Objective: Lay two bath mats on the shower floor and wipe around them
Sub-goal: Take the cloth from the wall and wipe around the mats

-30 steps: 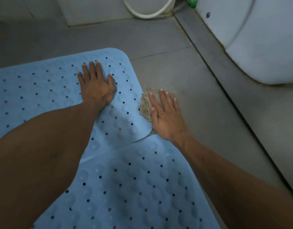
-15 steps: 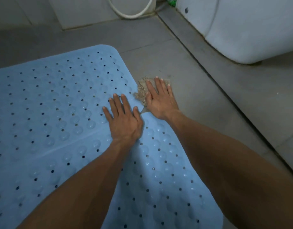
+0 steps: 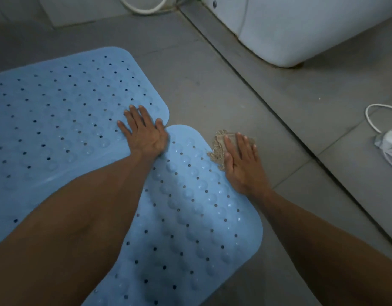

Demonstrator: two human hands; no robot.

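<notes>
Two light-blue perforated bath mats lie on the grey tiled floor. The far mat [image 3: 69,111] spreads to the left, and the near mat [image 3: 190,217] runs toward me, its top corner meeting the far mat's corner. My left hand [image 3: 145,135] rests flat with fingers apart where the two mats meet, holding nothing. My right hand [image 3: 241,164] presses a frayed beige cloth [image 3: 218,142] onto the floor just off the near mat's right edge. Most of the cloth is hidden under my palm.
A white toilet base [image 3: 301,29] stands at the upper right, beyond a dark floor groove [image 3: 268,102]. A white hose [image 3: 144,7] loops at the top. At the right edge, a white cable and a plastic-wrapped item [image 3: 389,142] lie on the floor.
My left hand moved from the far mat down to the mats' junction. My right hand slid the cloth from the junction rightward and toward me along the near mat's edge.
</notes>
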